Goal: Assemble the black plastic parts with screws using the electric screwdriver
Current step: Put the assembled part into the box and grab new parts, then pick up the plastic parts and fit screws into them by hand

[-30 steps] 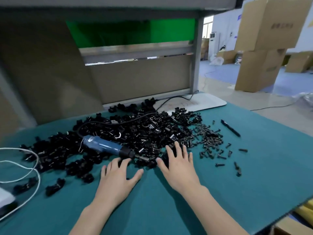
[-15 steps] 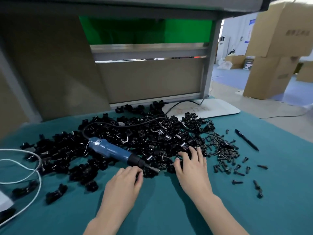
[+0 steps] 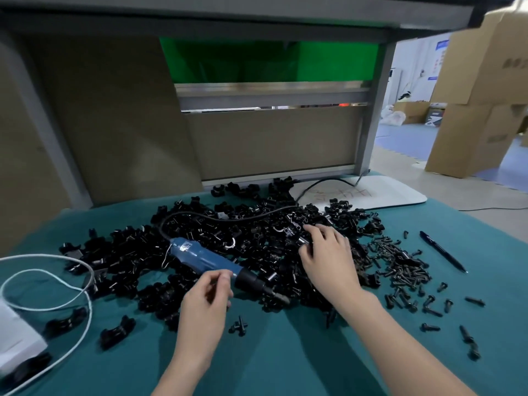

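A large heap of black plastic parts (image 3: 251, 235) covers the middle of the green mat (image 3: 285, 355). On the heap lies the blue electric screwdriver (image 3: 200, 257), its black nose pointing right and toward me and its black cord looping back. A pile of black screws (image 3: 400, 267) lies right of the heap, with more scattered nearer me. My left hand (image 3: 204, 301) is curled, fingertips against the screwdriver's black collar; whether it grips it is unclear. My right hand (image 3: 328, 261) reaches into the heap, thumb and fingers pinching a black part (image 3: 303, 240).
A black pen (image 3: 443, 254) lies right of the screws. A white cable (image 3: 57, 281) loops at the left beside a white box (image 3: 17, 338). A white board (image 3: 385, 195) lies at the back right under the bench frame. Cardboard boxes (image 3: 471, 132) stand on the floor beyond.
My right hand has moved from the heap's near edge deeper into it and closed on a part. My left hand went from flat on the mat to curled at the screwdriver's collar.
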`<state>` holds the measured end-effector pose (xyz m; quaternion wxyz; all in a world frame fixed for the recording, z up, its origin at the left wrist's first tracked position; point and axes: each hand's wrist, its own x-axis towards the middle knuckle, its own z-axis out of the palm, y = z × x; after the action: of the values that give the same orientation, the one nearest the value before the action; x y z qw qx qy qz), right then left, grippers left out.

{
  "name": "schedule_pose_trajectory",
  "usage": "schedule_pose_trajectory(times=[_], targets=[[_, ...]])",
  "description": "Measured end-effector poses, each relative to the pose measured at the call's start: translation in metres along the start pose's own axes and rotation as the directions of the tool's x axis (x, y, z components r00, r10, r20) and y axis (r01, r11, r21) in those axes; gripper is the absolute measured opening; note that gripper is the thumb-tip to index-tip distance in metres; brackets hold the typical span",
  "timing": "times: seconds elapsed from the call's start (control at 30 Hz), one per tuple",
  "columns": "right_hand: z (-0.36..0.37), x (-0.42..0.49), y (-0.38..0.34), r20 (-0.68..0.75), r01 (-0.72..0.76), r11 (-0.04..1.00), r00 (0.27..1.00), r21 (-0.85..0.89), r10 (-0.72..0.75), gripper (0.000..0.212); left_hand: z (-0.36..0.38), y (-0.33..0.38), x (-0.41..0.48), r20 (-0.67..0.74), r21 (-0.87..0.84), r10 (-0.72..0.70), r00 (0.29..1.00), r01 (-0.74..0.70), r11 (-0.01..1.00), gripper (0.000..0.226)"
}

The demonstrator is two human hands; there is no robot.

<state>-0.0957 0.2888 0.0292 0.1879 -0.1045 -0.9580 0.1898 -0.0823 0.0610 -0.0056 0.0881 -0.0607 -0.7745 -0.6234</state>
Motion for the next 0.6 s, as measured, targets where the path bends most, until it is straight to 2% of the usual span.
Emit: schedule_pose_trajectory(times=[0.13, 0.2, 0.33, 0.5, 0.6], targets=[[0.007, 0.054, -0.023, 0.126, 0.065, 0.996, 0.99, -0.066, -0.056, 0.054, -0.013, 0.002, 0.012, 0.047, -0.32, -0.166, 0.985, 0.172, 0.932, 0.024], [0.017, 0.076, -0.027, 0.24, 0.072, 0.991, 0.97, -0.112, -0.044, 0.059, -0.016, 0.002, 0.016, 0.108, -0.386, -0.194, 0.975, 0.221, 0.895, 0.023], [0.042, 0.107, -0.029, 0.46, 0.025, 0.991, 0.887, -0.135, 0.04, 0.078, -0.015, 0.0, 0.023, 0.18, -0.414, -0.206, 0.962, 0.264, 0.871, 0.038], [0.068, 0.131, -0.027, 0.459, 0.061, 0.984, 0.888, -0.167, 0.023, 0.103, -0.017, -0.005, 0.029, 0.212, -0.471, -0.226, 0.951, 0.302, 0.829, 0.042], [0.075, 0.143, -0.02, 0.438, 0.108, 0.987, 0.898, -0.122, -0.044, 0.103, -0.017, -0.004, 0.03, 0.232, -0.497, -0.214, 0.949, 0.305, 0.812, 0.043]])
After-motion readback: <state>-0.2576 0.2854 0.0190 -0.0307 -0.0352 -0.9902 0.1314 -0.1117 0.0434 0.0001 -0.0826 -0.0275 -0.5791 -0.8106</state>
